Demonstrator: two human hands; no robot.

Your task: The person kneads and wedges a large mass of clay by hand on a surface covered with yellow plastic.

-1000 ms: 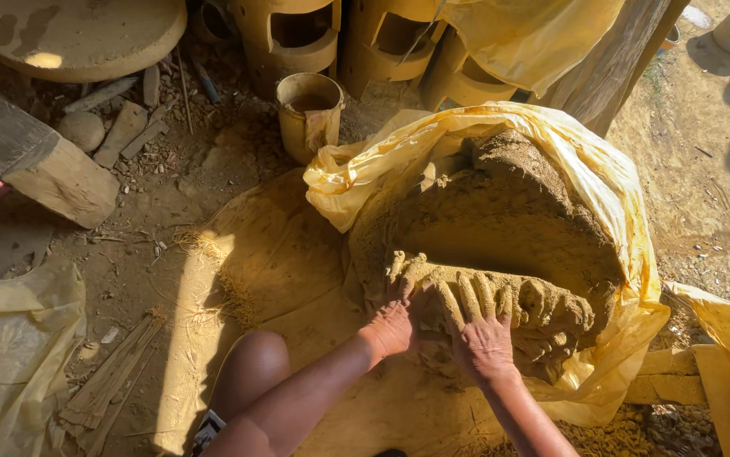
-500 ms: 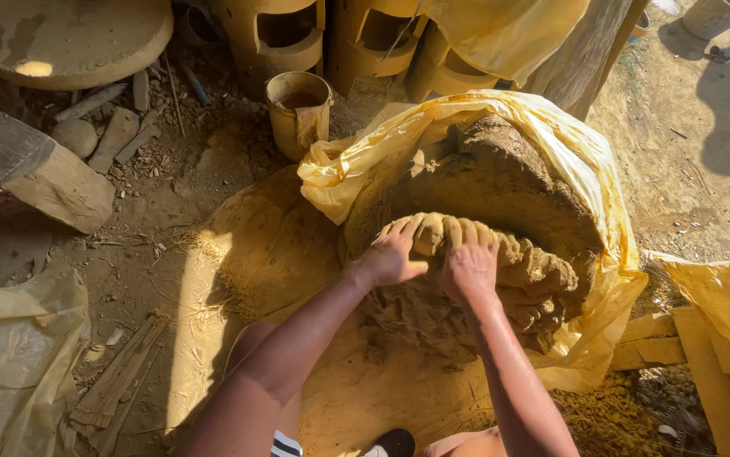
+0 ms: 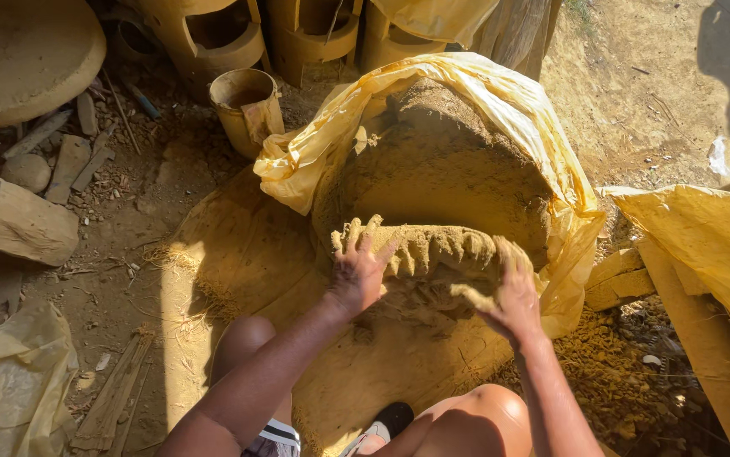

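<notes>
Pulling a thick ridged roll of wet brown clay [image 3: 432, 254] off the near face of the big mound of clay [image 3: 441, 169], the person has moved both hands apart since a moment ago; half a second back they lay side by side with fingers hooked over the roll's top, whereas now the left hand [image 3: 356, 271] sits at the roll's left end, fingers spread and mud-caked, palm against the clay, and the right hand [image 3: 513, 296] is at the right end, fingers loosely open and curved toward it; whether it truly touches the clay I cannot tell; the roll rests at the front of the mound, above the straw-strewn tan sacking [image 3: 255, 245] on the ground; the crumpled yellow plastic sheet [image 3: 500, 93] wraps the mound's back and sides; judging by the wider grip, the lump seems loosened and ready to be lifted by its ends; a small clay-smeared bucket [image 3: 246, 106] stands beyond the sacking's far left corner, well apart from the hands
</notes>
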